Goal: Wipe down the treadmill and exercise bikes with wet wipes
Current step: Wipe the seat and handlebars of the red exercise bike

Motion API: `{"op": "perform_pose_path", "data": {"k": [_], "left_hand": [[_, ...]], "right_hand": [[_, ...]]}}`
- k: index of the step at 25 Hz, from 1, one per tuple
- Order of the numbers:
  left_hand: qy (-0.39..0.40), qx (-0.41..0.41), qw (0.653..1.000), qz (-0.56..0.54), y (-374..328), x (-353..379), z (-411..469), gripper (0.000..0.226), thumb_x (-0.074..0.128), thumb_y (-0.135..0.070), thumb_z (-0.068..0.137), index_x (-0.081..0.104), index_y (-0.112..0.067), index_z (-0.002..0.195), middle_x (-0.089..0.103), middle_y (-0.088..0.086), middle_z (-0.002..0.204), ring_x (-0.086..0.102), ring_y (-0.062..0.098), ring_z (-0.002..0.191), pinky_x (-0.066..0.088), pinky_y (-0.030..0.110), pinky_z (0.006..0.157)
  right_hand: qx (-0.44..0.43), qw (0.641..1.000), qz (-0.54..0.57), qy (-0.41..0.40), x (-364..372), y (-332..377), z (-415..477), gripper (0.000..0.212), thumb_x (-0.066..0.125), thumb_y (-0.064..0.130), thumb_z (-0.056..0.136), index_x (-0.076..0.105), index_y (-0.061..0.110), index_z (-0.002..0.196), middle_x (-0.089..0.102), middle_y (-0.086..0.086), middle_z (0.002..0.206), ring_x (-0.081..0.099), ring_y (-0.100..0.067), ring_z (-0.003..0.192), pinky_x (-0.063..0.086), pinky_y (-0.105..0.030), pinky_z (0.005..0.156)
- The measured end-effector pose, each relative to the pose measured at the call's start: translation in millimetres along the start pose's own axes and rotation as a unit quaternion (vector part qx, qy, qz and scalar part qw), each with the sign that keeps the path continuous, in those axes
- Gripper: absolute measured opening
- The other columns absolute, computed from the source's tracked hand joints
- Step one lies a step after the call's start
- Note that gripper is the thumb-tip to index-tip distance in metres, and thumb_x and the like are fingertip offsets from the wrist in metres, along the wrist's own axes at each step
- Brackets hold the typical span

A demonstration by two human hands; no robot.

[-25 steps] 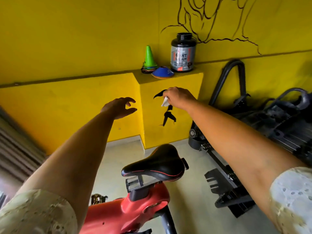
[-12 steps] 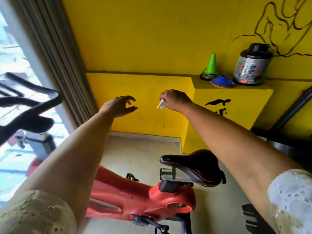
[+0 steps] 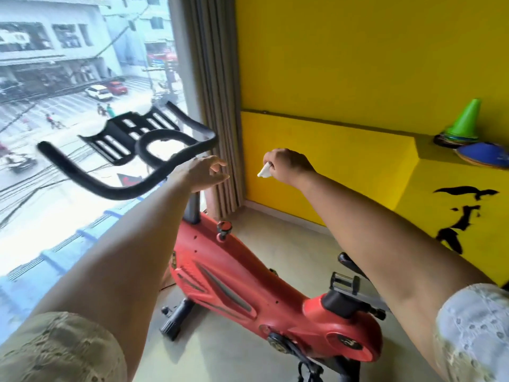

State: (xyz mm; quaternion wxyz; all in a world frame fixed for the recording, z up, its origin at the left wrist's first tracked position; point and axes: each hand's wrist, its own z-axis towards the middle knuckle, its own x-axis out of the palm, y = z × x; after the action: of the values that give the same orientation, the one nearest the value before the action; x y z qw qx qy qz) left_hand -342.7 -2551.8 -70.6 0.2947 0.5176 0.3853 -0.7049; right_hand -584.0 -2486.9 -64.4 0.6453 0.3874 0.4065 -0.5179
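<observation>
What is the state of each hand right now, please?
Left hand: open, fingers loosely curled, holding nothing.
Right hand: closed around a white wet wipe.

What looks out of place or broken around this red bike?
Nothing stands out. The bike stands upright, the green cone sits upright on the ledge, and the right hand holds a small wipe. No spill or damage shows.

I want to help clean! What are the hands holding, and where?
The right hand grips a white wet wipe bunched in its curled fingers, one end poking out. The left hand holds nothing.
</observation>
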Motion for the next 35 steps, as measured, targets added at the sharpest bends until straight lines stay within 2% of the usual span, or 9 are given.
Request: {"op": "perform_pose_path", "data": {"k": [4,13,16,19,23,27,29,32,35], "left_hand": [[-0.012,-0.065,0.998,0.023,50.9,-25.4,-60.9,0.045,0.057,-0.055,0.09,0.054,-0.037,0.131,0.063,-0.009,0.124,0.061,0.017,0.109,0.053,0.038,0.085],[-0.046,-0.152,0.987,0.014,139.2,-45.9,-148.4,0.044,0.056,-0.053,0.091,0.055,-0.034,0.13,0.065,-0.002,0.123,0.063,0.022,0.108,0.054,0.042,0.088],[-0.104,-0.196,0.975,-0.016,168.3,-48.0,-160.7,0.048,0.052,-0.061,0.085,0.058,-0.035,0.125,0.066,-0.004,0.119,0.062,0.023,0.11,0.053,0.044,0.089],[-0.153,-0.254,0.955,-0.026,191.1,-48.6,-159.5,0.037,0.057,-0.049,0.092,0.058,-0.034,0.126,0.061,0.0,0.129,0.058,0.025,0.117,0.052,0.041,0.091],[-0.191,-0.349,0.916,-0.048,216.4,-40.9,-139.2,0.059,0.055,-0.048,0.095,0.037,-0.028,0.147,0.042,0.01,0.149,0.046,0.033,0.131,0.043,0.042,0.098],[-0.2,-0.391,0.894,-0.09,234.2,-35.3,-103.9,0.079,0.053,-0.049,0.095,0.013,-0.022,0.156,0.024,0.011,0.159,0.036,0.034,0.139,0.038,0.045,0.106],[-0.225,-0.408,0.869,-0.165,246.7,-31.9,-82.5,0.083,0.055,-0.046,0.095,0.007,-0.02,0.157,0.021,0.012,0.16,0.032,0.032,0.142,0.036,0.045,0.11],[-0.333,-0.416,0.77,-0.35,259.7,-32.9,-53.9,0.085,0.06,-0.034,0.094,0.007,-0.017,0.158,0.028,0.015,0.156,0.032,0.032,0.142,0.033,0.046,0.115],[-0.373,-0.445,0.724,-0.372,267.9,-28.4,-38.2,0.086,0.062,-0.032,0.093,0.007,-0.02,0.158,0.033,0.019,0.151,0.039,0.034,0.137,0.037,0.047,0.111]], "right_hand": [[-0.034,0.999,0.026,-0.013,11.2,74.5,10.0,0.02,0.049,0.01,0.093,0.066,0.013,0.105,0.066,-0.012,0.111,0.062,-0.031,0.099,0.043,-0.028,0.07],[-0.11,0.988,0.112,-0.002,43.2,205.7,35.9,0.012,0.055,0.01,0.088,0.063,0.01,0.097,0.064,-0.011,0.105,0.062,-0.031,0.099,0.053,-0.04,0.08],[-0.113,0.982,0.148,-0.008,51.2,233.1,53.8,0.007,0.061,0.009,0.086,0.054,0.011,0.088,0.061,-0.01,0.099,0.061,-0.029,0.09,0.053,-0.04,0.077],[-0.114,0.976,0.185,-0.014,66.6,249.4,73.5,0.014,0.06,0.001,0.084,0.049,0.009,0.086,0.058,-0.014,0.096,0.059,-0.03,0.087,0.048,-0.036,0.076],[-0.143,0.969,0.199,0.006,95.2,263.3,102.3,0.008,0.051,-0.003,0.087,0.052,0.002,0.095,0.061,-0.02,0.097,0.061,-0.034,0.091,0.046,-0.037,0.076],[-0.186,0.964,0.186,0.032,112.0,271.5,123.1,0.01,0.041,0.002,0.093,0.048,0.007,0.099,0.061,-0.017,0.093,0.06,-0.035,0.088,0.048,-0.041,0.073],[-0.161,0.965,0.203,0.049,123.2,273.1,128.0,0.018,0.038,0.001,0.093,0.047,0.008,0.107,0.062,-0.018,0.095,0.061,-0.034,0.089,0.046,-0.038,0.072],[-0.099,0.961,0.255,0.048,142.6,287.1,117.6,0.03,0.041,-0.001,0.093,0.052,0.009,0.118,0.065,-0.018,0.101,0.063,-0.032,0.095,0.051,-0.037,0.081],[-0.153,0.953,0.259,0.037,153.9,311.3,114.3,0.03,0.042,0.008,0.095,0.055,0.011,0.123,0.067,-0.014,0.104,0.062,-0.03,0.1,0.051,-0.037,0.086]]}}
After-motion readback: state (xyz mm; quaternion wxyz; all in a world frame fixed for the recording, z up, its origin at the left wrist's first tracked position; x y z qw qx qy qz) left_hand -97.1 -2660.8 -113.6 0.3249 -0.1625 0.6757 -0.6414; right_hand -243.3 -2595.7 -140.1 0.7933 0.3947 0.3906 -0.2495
